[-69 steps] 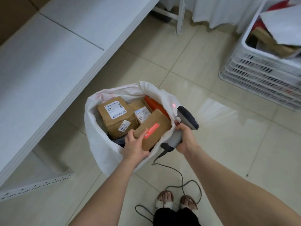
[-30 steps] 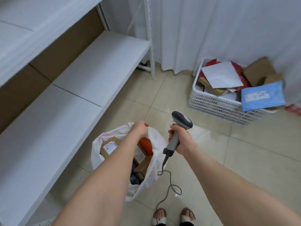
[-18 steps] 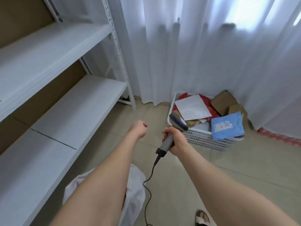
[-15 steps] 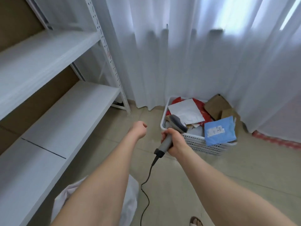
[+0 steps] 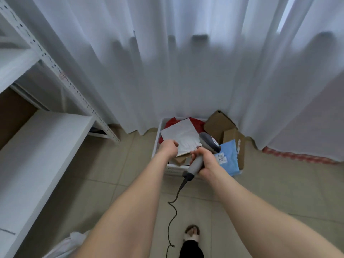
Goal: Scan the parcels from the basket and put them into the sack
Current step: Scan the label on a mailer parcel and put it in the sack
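The white plastic basket (image 5: pixel 174 167) stands on the floor against the curtain, piled with parcels: a white flat mailer (image 5: pixel 183 135) on top, a red bag (image 5: pixel 170 122) under it, a blue mailer (image 5: pixel 229 157) at the right, and brown boxes (image 5: pixel 218 125) behind. My left hand (image 5: pixel 168 148) hovers with curled fingers at the white mailer's near-left edge; no grip on it shows. My right hand (image 5: pixel 203 162) grips the grey barcode scanner (image 5: pixel 208 143), whose head sits over the basket. Only the rim of the white sack (image 5: pixel 74 240) shows, at the bottom left.
White metal shelving (image 5: pixel 37 146) runs along the left side. A white curtain (image 5: pixel 186 71) hangs behind the basket. The scanner's cable (image 5: pixel 173 211) trails down across the tiled floor towards my sandalled foot (image 5: pixel 192 231).
The box went into the sack. I turned away from the sack, and both hands moved forward to the basket. My left hand now reaches the white mailer; the scanner stays in my right hand.
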Motion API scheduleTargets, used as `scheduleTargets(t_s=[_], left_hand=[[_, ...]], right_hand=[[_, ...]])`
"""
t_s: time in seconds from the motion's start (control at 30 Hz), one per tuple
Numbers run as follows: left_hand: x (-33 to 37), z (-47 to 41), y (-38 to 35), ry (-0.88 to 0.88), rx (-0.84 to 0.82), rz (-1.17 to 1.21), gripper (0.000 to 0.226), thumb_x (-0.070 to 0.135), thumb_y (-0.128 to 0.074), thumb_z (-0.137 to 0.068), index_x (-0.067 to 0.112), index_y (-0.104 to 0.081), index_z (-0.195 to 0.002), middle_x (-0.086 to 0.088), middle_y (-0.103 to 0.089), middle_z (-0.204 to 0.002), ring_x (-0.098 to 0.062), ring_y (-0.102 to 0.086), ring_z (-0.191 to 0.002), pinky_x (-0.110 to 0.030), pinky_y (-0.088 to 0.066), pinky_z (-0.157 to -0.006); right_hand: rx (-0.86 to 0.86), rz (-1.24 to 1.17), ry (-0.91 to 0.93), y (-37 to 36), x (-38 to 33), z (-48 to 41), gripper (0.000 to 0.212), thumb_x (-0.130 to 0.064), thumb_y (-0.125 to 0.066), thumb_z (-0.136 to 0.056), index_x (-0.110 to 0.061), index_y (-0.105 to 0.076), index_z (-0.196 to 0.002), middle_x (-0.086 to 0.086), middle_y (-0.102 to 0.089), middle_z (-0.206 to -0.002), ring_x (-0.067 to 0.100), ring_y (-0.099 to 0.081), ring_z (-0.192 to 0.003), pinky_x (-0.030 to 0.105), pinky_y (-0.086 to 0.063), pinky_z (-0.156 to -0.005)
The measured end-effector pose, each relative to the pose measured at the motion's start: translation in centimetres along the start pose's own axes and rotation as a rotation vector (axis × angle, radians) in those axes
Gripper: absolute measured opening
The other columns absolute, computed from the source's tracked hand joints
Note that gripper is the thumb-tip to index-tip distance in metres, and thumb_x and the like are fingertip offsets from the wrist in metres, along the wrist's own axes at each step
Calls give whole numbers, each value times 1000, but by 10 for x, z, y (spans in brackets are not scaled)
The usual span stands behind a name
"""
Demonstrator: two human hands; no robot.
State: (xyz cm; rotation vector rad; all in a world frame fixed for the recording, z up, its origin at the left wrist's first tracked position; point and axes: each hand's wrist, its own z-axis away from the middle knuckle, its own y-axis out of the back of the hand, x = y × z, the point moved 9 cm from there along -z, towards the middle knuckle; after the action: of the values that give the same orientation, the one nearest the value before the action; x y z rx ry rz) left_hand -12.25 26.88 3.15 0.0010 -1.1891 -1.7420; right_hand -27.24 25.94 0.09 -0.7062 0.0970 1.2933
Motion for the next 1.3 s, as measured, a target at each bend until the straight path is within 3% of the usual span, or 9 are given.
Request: scheduleTargets(t_s=[0.27,0.4,0.5,0.63,0.8,0.93,1.07,1.17,1.3], left_hand=[[95,-109,-99,-138,-209,-81,41,1,-40,-94,11,-56,-130,-12,-51,-138,-28,-51,-123,-32,-42,-98],[115,-144,-166,-170,-321,-181,44,0,-36,-95,11,-53,-134,-11,-48,-141,-24,-47,-129,-30,-37,-105],[119,-170,-205,-172,-359,-194,46,-1,-33,-95,10,-52,-135,-12,-45,-144,-25,-43,-132,-31,-35,-108],[104,-211,-249,-142,-363,-210,46,-1,-34,-93,10,-52,-134,-11,-43,-145,-25,-43,-132,-33,-36,-108],[80,-255,-280,-91,-355,-244,46,-1,-34,-93,10,-51,-135,-10,-44,-145,-23,-42,-133,-30,-34,-107],[75,-263,-268,-39,-312,-242,42,10,-42,-95,11,-51,-135,-13,-48,-141,-27,-48,-127,-32,-37,-104],[85,-249,-206,101,-152,-111,53,19,-51,-91,11,-36,-141,-18,-35,-140,-37,-47,-123,-38,-41,-100],[108,-234,-131,135,-38,-55,81,14,-65,-82,13,-18,-149,-16,-27,-148,-37,-38,-131,-43,-38,-106],[145,-206,-29,91,-32,-5,125,18,-85,-67,15,6,-152,-13,-16,-157,-31,-19,-144,-44,-24,-115]], right_hand=[[310,-20,80,97,-88,-97,16,4,-53,-86,-11,-58,-83,7,-52,-66,16,-48,-55,29,-43,-54],[467,46,52,162,-103,-136,21,-1,-61,-83,-6,-59,-103,10,-55,-78,22,-53,-64,33,-45,-56],[466,84,20,191,-107,-173,28,-3,-62,-83,-4,-58,-111,12,-53,-80,22,-52,-64,33,-45,-55],[453,144,-33,213,-99,-233,23,-1,-62,-82,-4,-56,-104,11,-52,-69,20,-49,-58,31,-44,-53],[431,213,-85,233,-82,-289,18,4,-64,-80,-2,-57,-96,12,-55,-71,20,-51,-58,31,-45,-54],[420,241,-70,228,-88,-289,11,6,-63,-78,-2,-57,-80,11,-53,-68,18,-49,-58,30,-42,-54],[313,273,-17,183,-135,-261,19,3,-62,-77,0,-65,-95,8,-57,-66,16,-52,-57,27,-43,-54],[243,338,64,133,-185,-227,12,-1,-64,-74,-3,-67,-85,8,-59,-67,17,-51,-55,29,-43,-58],[134,423,168,58,-240,-170,11,-4,-66,-73,-2,-70,-84,8,-66,-74,19,-56,-60,29,-48,-61]])
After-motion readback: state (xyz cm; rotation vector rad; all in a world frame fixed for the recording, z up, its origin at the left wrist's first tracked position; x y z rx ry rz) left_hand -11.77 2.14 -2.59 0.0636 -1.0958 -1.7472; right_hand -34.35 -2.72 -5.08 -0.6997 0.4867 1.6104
